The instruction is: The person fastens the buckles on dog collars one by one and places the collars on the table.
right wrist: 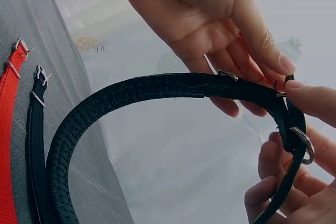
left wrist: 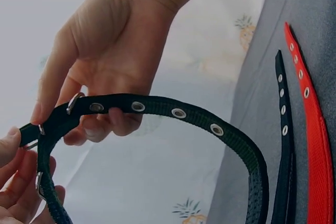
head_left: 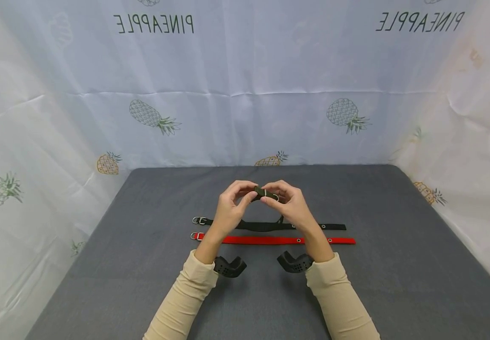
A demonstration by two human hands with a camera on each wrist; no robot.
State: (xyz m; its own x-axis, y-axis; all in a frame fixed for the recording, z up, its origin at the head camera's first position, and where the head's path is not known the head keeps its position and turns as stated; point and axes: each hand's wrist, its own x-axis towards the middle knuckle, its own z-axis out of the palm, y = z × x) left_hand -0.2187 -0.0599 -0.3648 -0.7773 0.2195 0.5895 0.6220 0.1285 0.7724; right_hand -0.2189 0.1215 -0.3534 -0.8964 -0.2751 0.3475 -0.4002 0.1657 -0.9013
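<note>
Up above the table, both hands hold a dark green collar [head_left: 267, 193] bent into a loop. My left hand [head_left: 228, 210] pinches it near the buckle, and metal-rimmed eyelets line the strap [left wrist: 178, 113] beside those fingers. From the other side my right hand [head_left: 294, 206] pinches the buckle end between thumb and fingers. The strap passes through the metal buckle [right wrist: 281, 94], and a D-ring [right wrist: 310, 148] sits close by. In the right wrist view the loop's padded, stitched inner side shows. Fingers partly cover the buckle.
Below the hands, a black collar [head_left: 334, 226] and a red collar [head_left: 262, 240] lie stretched out side by side on the grey table [head_left: 142, 264], buckles to the left. A pineapple-print curtain [head_left: 227, 127] surrounds the table. Black curved mounts [head_left: 230, 268] sit at both wrists.
</note>
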